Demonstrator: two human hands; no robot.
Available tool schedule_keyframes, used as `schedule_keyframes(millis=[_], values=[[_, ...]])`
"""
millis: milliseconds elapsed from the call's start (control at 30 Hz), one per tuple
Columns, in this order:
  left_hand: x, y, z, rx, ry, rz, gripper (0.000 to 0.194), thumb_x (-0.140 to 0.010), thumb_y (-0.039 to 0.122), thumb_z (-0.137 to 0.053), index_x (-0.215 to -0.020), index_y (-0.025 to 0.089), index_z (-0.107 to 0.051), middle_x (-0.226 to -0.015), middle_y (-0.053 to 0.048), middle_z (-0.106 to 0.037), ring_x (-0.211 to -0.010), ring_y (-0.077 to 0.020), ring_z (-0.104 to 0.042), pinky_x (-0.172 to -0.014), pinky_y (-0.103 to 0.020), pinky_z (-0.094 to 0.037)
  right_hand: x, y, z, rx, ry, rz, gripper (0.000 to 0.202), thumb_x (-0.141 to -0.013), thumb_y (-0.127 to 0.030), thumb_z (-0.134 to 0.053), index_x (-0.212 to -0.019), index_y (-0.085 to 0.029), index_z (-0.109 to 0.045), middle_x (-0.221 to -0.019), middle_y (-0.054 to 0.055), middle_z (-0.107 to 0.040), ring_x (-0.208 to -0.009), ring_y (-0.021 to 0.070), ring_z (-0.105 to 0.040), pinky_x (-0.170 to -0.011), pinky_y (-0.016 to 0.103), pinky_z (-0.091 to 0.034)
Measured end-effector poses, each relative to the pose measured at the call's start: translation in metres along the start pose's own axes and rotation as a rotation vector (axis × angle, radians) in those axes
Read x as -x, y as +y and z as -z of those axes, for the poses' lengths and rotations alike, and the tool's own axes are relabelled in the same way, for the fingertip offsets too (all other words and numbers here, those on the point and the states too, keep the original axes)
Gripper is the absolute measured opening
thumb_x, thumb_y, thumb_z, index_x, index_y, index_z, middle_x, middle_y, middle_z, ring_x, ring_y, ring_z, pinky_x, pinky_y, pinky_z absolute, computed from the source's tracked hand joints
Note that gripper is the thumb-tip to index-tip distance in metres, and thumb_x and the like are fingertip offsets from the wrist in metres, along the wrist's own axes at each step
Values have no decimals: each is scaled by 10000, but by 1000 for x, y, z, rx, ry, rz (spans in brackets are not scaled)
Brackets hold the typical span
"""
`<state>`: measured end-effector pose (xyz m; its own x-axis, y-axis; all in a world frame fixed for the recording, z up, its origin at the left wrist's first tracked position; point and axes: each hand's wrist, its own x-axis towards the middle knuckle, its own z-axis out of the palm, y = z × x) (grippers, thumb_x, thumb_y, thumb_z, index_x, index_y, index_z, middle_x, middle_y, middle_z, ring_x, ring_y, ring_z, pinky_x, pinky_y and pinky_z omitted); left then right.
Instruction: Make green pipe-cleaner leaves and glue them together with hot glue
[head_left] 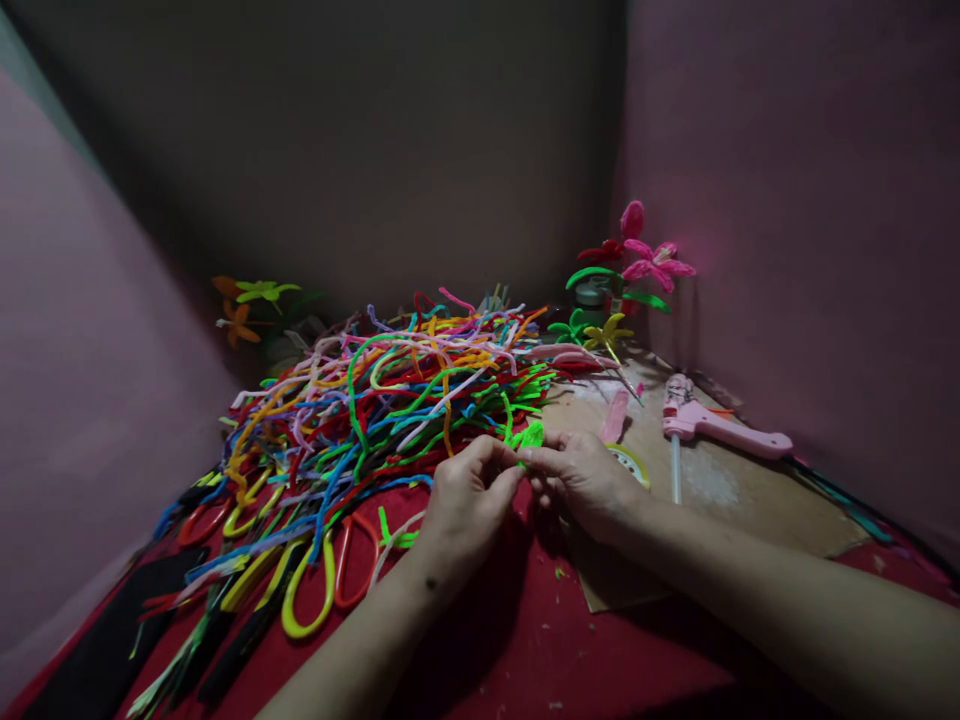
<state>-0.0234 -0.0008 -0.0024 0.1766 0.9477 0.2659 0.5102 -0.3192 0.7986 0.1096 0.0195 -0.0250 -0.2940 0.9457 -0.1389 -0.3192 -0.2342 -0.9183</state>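
Note:
Between my two hands is a bright green pipe cleaner piece (531,437), bent into a small leaf-like shape with a thin end sticking up. My left hand (472,490) pinches it from the left, thumb and forefinger together. From the right, my right hand (581,475) grips the same piece between thumb and forefinger, so the fingertips of both hands nearly meet. The fingers cover its lower part. Just behind the hands lies a large heap of many-coloured pipe cleaners (405,390).
A pink hot glue gun (720,428) lies on a brown board (720,500) at right, near a yellow-rimmed tape roll (630,465). Scissors with yellow handles (310,590) and red handles rest at left on the red cloth (525,640). Pipe cleaner flowers (658,264) stand behind.

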Motion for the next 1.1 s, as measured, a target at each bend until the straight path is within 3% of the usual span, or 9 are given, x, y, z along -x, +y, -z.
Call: schedule_keyframes(millis=[100,200,300,467,700,900,1033,1100], values=[[8,-6,-8,-338,103,-301,144,-802,175,-459,-727,134,-575,-686,-54,-581,-652,-137,-543,-603,-242,-412,-1,0,-1,-2,28,-3,175,-641,-257,-641,-675,-146,-511,-520,-44,-494,-392,44,-420,-374,166,-319],[11,-8,-12,-481,104,-443,198,-821,165,-415,-735,134,-591,-719,-79,-596,-687,-152,-553,-613,-249,-413,-1,-1,-2,-22,51,0,200,-612,-258,-661,-672,-145,-508,-519,-48,-489,-400,46,-420,-380,169,-317],[8,-3,-7,-270,83,-301,170,-808,201,-461,-748,140,-607,-742,-70,-605,-686,-142,-555,-629,-241,-424,0,-2,-1,-36,38,19,208,-606,-262,-672,-689,-139,-526,-533,-45,-493,-418,49,-427,-395,175,-326],[-2,2,7,382,-24,288,206,-757,340,-551,-742,136,-579,-509,17,-520,-376,-65,-400,-373,-188,-316,1,-4,1,2,-29,52,187,-655,-278,-649,-739,-141,-553,-538,-45,-496,-402,45,-393,-385,182,-285],[-8,-11,10,845,-325,493,169,-718,262,-611,-729,97,-574,-648,-31,-580,-399,-50,-445,-308,-152,-312,0,-3,4,40,-113,77,144,-697,-272,-600,-705,-141,-542,-496,-27,-503,-395,54,-366,-401,204,-245],[-7,-15,9,933,-440,566,155,-706,240,-620,-707,94,-569,-615,-7,-547,-366,-20,-364,-292,-143,-275,2,-3,3,66,-121,65,124,-668,-247,-604,-688,-141,-541,-487,-29,-496,-393,49,-342,-398,202,-209],[-6,-8,6,650,-390,491,184,-727,292,-579,-665,122,-544,-472,31,-485,-315,-36,-319,-295,-168,-237,4,-5,1,80,-77,58,108,-658,-226,-591,-639,-141,-527,-458,-43,-469,-366,42,-306,-380,203,-198],[-4,-4,4,420,-304,396,187,-731,302,-556,-637,144,-520,-431,44,-458,-320,-53,-337,-324,-182,-250,5,-6,0,99,-43,52,114,-652,-221,-594,-611,-142,-522,-435,-53,-439,-357,43,-303,-374,204,-201]])
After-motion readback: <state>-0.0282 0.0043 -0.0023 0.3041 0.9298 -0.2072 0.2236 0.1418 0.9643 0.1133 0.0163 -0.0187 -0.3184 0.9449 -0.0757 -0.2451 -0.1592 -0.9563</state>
